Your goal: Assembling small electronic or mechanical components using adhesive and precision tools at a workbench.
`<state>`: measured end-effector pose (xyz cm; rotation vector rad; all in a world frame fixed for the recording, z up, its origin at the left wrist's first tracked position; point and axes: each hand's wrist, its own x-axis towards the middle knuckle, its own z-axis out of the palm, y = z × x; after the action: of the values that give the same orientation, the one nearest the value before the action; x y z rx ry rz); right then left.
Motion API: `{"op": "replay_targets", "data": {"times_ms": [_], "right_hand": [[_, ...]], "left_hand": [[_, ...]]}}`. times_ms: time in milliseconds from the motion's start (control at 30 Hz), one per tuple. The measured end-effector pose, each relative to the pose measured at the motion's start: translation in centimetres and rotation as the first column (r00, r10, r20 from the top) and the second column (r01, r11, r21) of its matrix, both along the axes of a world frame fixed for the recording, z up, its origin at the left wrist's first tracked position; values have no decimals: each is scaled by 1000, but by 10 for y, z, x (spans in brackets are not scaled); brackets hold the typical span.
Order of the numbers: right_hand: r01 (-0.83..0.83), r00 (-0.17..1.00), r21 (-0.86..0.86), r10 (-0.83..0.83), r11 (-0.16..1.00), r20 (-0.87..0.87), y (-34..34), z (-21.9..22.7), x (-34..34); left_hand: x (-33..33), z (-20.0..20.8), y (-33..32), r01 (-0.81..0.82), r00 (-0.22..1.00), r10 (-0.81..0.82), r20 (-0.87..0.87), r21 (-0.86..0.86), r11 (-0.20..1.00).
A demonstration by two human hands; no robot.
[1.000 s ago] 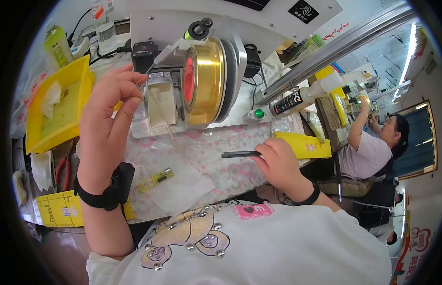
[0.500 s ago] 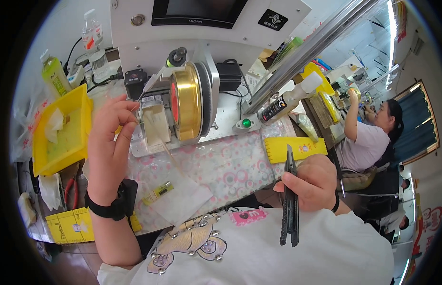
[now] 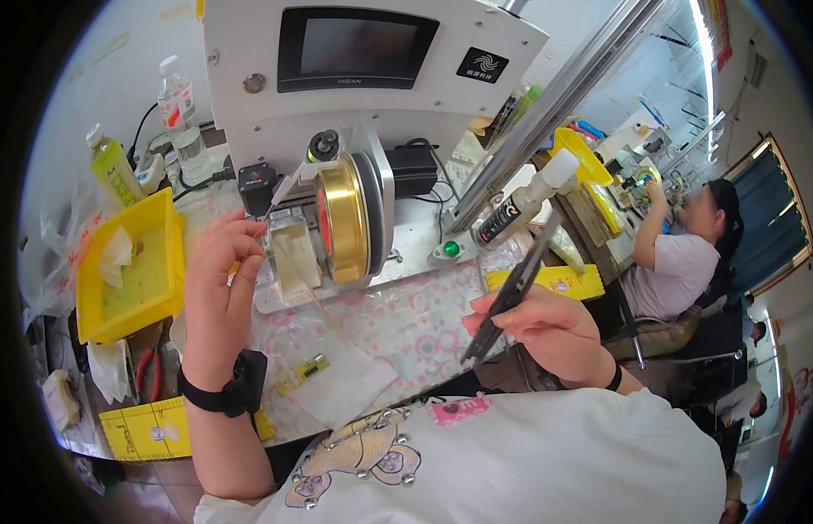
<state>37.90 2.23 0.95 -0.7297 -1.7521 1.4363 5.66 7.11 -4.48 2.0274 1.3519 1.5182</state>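
Observation:
My right hand point(image 3: 559, 325) grips a black box cutter point(image 3: 509, 295), which slants up and to the right over the table's right part. My left hand point(image 3: 221, 284) is raised beside the machine's left side, its thumb and fingertips drawn together in a pinch; whatever lies between them is too small to make out. Just right of those fingertips are a thin metal guide arm point(image 3: 284, 189) and a clear box point(image 3: 294, 247) on the machine's base. A shiny gold wheel point(image 3: 347, 223) with a red inner face stands to the right of the box.
A yellow tray point(image 3: 175, 262) with a scrap of tissue stands on the left, near red-handled pliers point(image 3: 148, 371). A white spray bottle point(image 3: 522, 205) leans by a metal post. A small yellow-green vial point(image 3: 303, 373) lies near a paper sheet point(image 3: 349, 391). Another person point(image 3: 677, 262) works at right.
The box cutter has swung from nearly upright to a slant, and my right hand has turned and lifted slightly. My left hand keeps its pinch. The whole view has shifted a little.

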Motion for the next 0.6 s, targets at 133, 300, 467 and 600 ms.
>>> {"op": "replay_targets", "data": {"times_ms": [133, 300, 467, 600], "right_hand": [[-40, 986, 43, 46, 998, -163, 8, -18, 3], [124, 943, -147, -162, 981, -290, 1, -5, -20], [116, 969, -179, -151, 977, -196, 4, -11, -16], [147, 982, -109, -159, 983, -101, 2, -9, -17]], "left_hand": [[0, 0, 0, -1, 1000, 1, -2, -8, 1000], [0, 0, 0, -11, 1000, 11, -7, -13, 1000], [0, -1, 0, -13, 1000, 12, -2, -10, 1000], [0, -1, 0, -18, 1000, 18, -10, -7, 1000]]}}
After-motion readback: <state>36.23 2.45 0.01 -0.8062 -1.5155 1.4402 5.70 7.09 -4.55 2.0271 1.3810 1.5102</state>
